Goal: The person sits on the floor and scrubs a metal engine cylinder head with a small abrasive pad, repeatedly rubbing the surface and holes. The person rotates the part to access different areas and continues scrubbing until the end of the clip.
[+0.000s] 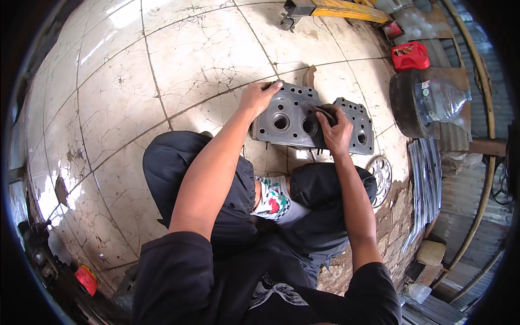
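Note:
A grey metal cylinder head point(295, 111) lies in front of my knees, its flat face up with round ports and several small bolt holes. My left hand point(259, 98) grips its far left corner, thumb on the face and the other fingers mostly hidden over the edge. Over the right part of that face, my right hand point(337, 130) pinches a thin dark folded piece point(325, 112), whose material I cannot make out. A second cylinder head point(361, 125) shows just beyond my right hand, partly covered by it.
Cracked pale tiles point(200, 59) make up the floor. Right of my knee lies a round metal plate with holes point(381, 179). Farther right are metal strips point(425, 179), a dark drum point(403, 103), a clear plastic bottle point(441, 100) and a red jug point(410, 56). A yellow jack point(346, 9) stands at the back.

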`<state>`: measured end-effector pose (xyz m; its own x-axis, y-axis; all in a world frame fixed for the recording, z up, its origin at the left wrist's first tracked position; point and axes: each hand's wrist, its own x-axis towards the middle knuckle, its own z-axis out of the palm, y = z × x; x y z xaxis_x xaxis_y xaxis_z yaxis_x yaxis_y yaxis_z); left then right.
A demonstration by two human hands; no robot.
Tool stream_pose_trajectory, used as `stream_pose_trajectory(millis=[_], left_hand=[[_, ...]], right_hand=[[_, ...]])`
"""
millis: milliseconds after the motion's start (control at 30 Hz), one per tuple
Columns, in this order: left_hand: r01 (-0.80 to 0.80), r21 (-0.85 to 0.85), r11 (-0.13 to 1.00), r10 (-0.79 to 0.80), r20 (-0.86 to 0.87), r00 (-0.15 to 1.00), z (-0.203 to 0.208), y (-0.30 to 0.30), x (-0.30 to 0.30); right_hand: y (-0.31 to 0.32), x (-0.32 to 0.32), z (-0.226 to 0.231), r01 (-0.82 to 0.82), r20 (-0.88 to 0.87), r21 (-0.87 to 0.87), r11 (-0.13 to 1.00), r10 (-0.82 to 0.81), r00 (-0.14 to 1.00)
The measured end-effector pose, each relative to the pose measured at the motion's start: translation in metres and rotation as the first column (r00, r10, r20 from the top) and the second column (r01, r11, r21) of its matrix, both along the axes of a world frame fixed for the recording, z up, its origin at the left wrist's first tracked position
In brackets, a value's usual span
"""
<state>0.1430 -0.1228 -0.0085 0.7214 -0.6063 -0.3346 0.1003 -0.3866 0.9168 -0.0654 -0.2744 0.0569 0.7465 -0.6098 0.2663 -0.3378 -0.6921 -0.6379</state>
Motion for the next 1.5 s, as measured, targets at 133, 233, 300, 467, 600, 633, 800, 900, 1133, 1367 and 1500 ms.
stream_pose_trajectory(millis=[133, 233, 300, 467, 600, 633, 800, 900, 1133, 1367, 1500], left_hand=[[-0.041, -0.093, 0.995, 0.052, 0.123, 0.991, 0.006, 0.01, -0.021], [-0.012, -0.075, 0.997, 0.023, 0.149, 0.989, 0.015, 0.012, -0.026], [-0.011, -0.09, 0.996, 0.025, 0.157, 0.987, 0.008, 0.013, -0.021], [0.055, 0.021, 0.998, -0.057, 0.14, 0.989, 0.016, 0.015, -0.017], [0.242, 0.413, 0.878, -0.39, 0.324, 0.862, 0.055, 0.02, -0.021], [0.222, 0.419, 0.881, -0.399, 0.402, 0.824, 0.069, 0.026, -0.027], [0.191, 0.372, 0.909, -0.395, 0.618, 0.679, 0.095, 0.056, -0.063], [0.132, 0.341, 0.931, -0.327, 0.617, 0.716, 0.07, 0.047, -0.061], [0.113, 0.307, 0.945, -0.241, 0.42, 0.875, 0.047, 0.009, -0.05], [0.097, 0.245, 0.965, -0.202, 0.451, 0.869, 0.04, 0.007, -0.048], [0.113, 0.255, 0.96, -0.215, 0.421, 0.881, 0.046, 0.008, -0.048]], right_hand=[[0.008, -0.003, -0.006, 0.0, 0.032, -0.098, 0.995, 0.003, 0.999], [0.01, -0.006, -0.009, -0.014, 0.066, -0.146, 0.989, 0.023, 0.998], [0.01, -0.005, -0.008, -0.034, 0.069, -0.17, 0.985, 0.046, 0.997], [0.008, -0.01, -0.01, 0.048, 0.035, 0.098, 0.994, -0.051, 0.998], [0.005, -0.021, -0.01, 0.137, 0.06, 0.113, 0.984, -0.144, 0.988], [0.003, -0.02, -0.007, 0.152, 0.063, 0.136, 0.979, -0.162, 0.985], [-0.004, -0.014, -0.001, 0.109, 0.118, 0.055, 0.993, -0.115, 0.986], [0.001, 0.001, 0.012, 0.035, 0.042, -0.106, 0.994, -0.031, 0.999], [-0.005, 0.025, 0.027, -0.134, -0.119, -0.294, 0.946, 0.103, 0.988], [-0.001, 0.033, 0.032, -0.197, -0.171, -0.301, 0.933, 0.15, 0.974], [-0.008, 0.035, 0.034, -0.198, -0.223, -0.252, 0.947, 0.142, 0.964]])
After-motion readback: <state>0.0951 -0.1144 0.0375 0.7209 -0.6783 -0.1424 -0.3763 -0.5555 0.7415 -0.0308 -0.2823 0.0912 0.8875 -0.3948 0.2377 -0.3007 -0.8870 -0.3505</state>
